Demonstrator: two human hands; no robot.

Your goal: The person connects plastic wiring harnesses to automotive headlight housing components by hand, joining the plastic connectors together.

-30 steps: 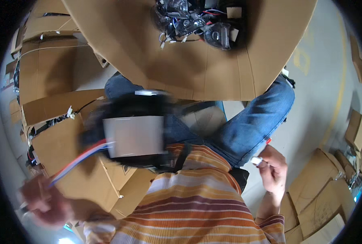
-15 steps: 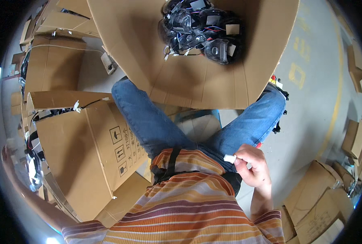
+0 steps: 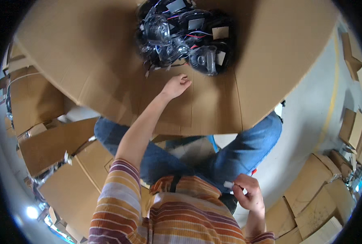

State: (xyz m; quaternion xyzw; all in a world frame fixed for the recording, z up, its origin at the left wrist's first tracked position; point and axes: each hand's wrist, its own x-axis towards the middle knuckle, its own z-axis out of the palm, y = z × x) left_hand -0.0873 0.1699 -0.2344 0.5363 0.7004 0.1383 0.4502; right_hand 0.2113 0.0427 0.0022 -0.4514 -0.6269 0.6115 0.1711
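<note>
We reach our left hand (image 3: pixel 176 86) over the big cardboard sheet (image 3: pixel 87 61) toward the pile of black parts in clear bags (image 3: pixel 185 34); the fingers are loosely curled, they hold nothing, and they rest just beside the near edge of the pile, not yet on it. Our right hand (image 3: pixel 249 194) stays low by the hip and pinches a small white piece (image 3: pixel 228 184) between thumb and fingers. To do this reach well, we judge it is better to choose one bag at the edge of the pile and take it by the plastic — not by the thin red and black wires, which look tangled and may drag the neighbours along. The pile lies at the far part of the sheet, so we must lean over our knees in blue jeans (image 3: pixel 246 146). Around us stand many cardboard boxes (image 3: pixel 46 142) on the left and more boxes (image 3: pixel 323 195) on the right, on a grey floor (image 3: pixel 311 114) with a yellow line (image 3: pixel 331 101). Nothing lies between the hand and the pile.
</note>
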